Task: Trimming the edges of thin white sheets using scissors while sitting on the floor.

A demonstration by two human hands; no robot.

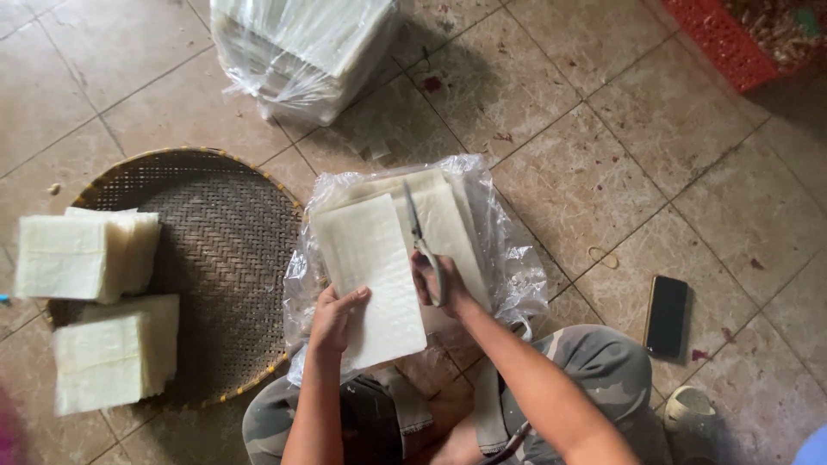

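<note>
My left hand [334, 317] grips the near edge of a stack of thin white rectangular sheets [370, 275] and holds it up over my lap. My right hand [444, 284] holds a pair of scissors [422, 245], blades pointing away from me, along the right side of that stack. Under both hands lies an open clear plastic bag [508, 258] with more white sheets [444, 220] in it.
A round woven tray [228, 250] on the left carries two stacks of cut white sheets [82, 257] [116, 351]. A wrapped bundle of sheets [301, 52] sits at the top. A dark phone [667, 316] and rubber band [603, 257] lie on the tiled floor at right; a red crate [719, 39] stands top right.
</note>
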